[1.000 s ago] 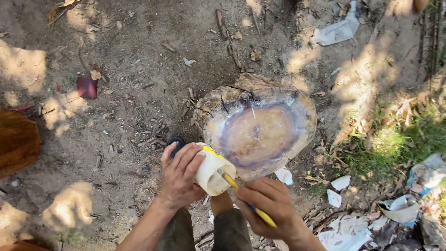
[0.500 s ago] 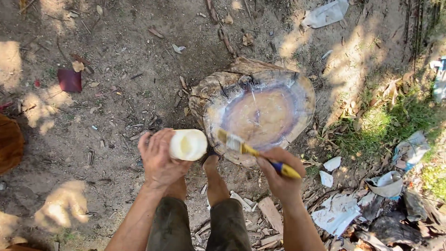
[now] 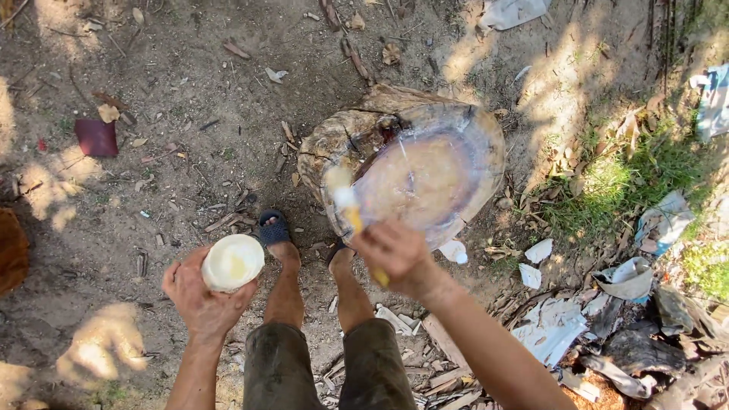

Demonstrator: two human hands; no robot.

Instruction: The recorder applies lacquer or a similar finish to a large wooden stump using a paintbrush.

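Looking down, I am seeing my left hand (image 3: 199, 298) wrapping its fingers around a small round white plastic cup (image 3: 232, 262) with pale yellow stuff inside. The hand is closing snugly on the cup and holding it upright, out over the brown dirt ground (image 3: 152, 152), just beside my left foot in a dark sandal (image 3: 274, 228).

My right hand (image 3: 395, 257) is squeezing the yellow handle of a paintbrush with pale bristles (image 3: 345, 203). The bristles are touching the near-left edge of the big cut tree stump (image 3: 425, 171), whose flat top is looking wet and shiny.

My two bare legs in dark shorts (image 3: 326, 364) are standing between my arms. Torn bits of white paper and dry leaves (image 3: 562, 326) are lying on the ground to the right, near a patch of green grass (image 3: 638, 175).
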